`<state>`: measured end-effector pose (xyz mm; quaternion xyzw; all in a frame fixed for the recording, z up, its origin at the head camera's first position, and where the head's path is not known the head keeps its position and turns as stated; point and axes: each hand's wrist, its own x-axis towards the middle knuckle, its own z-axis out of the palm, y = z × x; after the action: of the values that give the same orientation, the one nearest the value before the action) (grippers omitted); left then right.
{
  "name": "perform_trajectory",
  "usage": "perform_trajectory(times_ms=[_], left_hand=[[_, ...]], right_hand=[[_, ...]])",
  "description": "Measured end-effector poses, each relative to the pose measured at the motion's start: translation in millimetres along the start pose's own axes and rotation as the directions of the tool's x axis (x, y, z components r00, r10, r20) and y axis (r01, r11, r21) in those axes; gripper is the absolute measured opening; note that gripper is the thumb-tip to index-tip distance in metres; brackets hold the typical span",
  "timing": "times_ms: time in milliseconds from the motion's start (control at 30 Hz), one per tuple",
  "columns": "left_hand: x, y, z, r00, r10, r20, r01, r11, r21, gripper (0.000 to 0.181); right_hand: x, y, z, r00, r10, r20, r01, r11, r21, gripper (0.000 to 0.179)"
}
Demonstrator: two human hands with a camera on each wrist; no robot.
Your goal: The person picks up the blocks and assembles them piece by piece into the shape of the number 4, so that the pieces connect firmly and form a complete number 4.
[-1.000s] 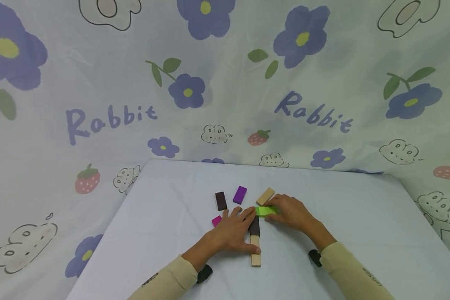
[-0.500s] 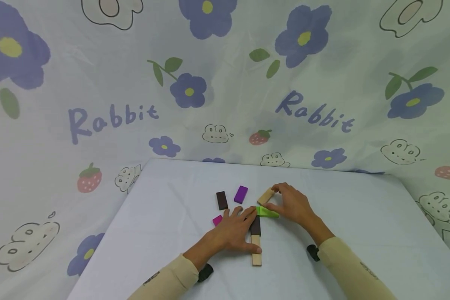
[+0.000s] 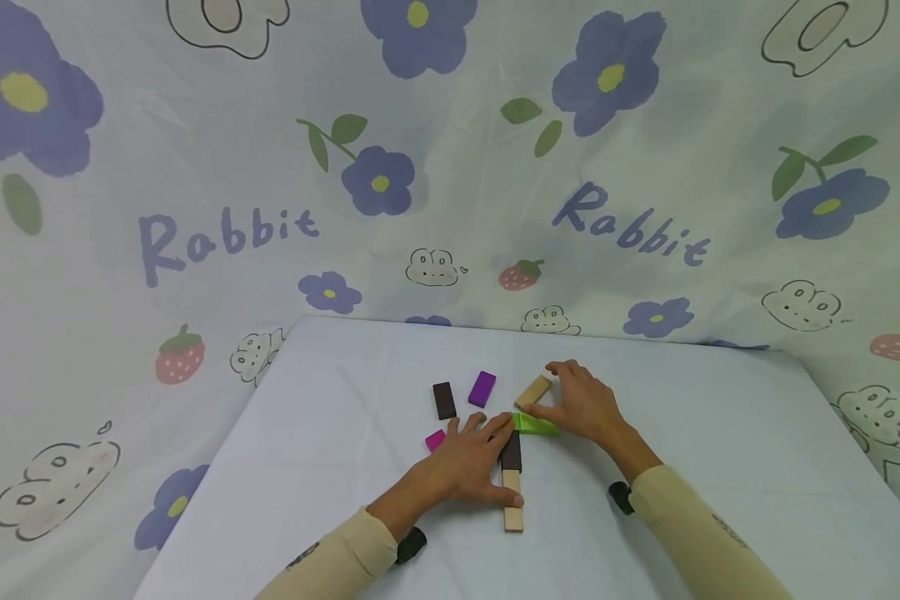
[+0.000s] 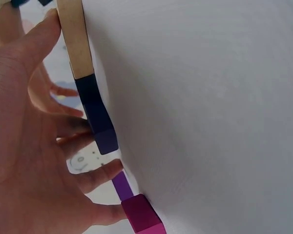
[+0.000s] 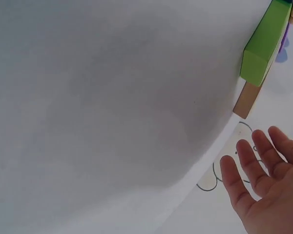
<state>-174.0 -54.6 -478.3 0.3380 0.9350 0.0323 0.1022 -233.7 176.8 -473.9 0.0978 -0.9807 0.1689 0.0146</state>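
Down the table's middle runs a row of blocks: natural wood blocks [image 3: 513,520] at the near end, then a dark brown block [image 3: 511,452], with a green block [image 3: 538,425] lying crosswise at the far end. My left hand [image 3: 468,467] rests along the row's left side, fingers spread. Its thumb touches a wood block [image 4: 75,39] in the left wrist view. Beyond the green block is a loose wood block [image 3: 534,391]. Close by it hovers my right hand [image 3: 588,406], fingers parted and holding nothing; in the right wrist view its fingers are apart from the blocks.
Behind my left hand lie a dark brown block [image 3: 444,401] and a purple block [image 3: 482,389]. A magenta block [image 3: 435,440] is partly covered by that hand. The white table [image 3: 345,400] ends at a patterned cloth backdrop [image 3: 450,208].
My right hand has let go of the green block and moved away from me, toward the loose wood block, its fingers parting. The left hand stays on the row.
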Motion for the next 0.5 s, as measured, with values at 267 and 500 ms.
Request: perform_trajectory(times_ms=[267, 500], left_hand=[[-0.1, 0.6, -0.4, 1.000, 0.005, -0.004, -0.005, 1.000, 0.000, 0.108], [-0.2, 0.7, -1.2, 1.000, 0.000, 0.000, 0.000, 1.000, 0.005, 0.108]], right_hand=[[7.1, 2.3, 5.3, 0.998, 0.037, 0.051, -0.036, 0.999, -0.010, 0.096], [10.6, 3.6, 5.4, 0.995, 0.054, 0.081, -0.051, 0.998, -0.034, 0.097]])
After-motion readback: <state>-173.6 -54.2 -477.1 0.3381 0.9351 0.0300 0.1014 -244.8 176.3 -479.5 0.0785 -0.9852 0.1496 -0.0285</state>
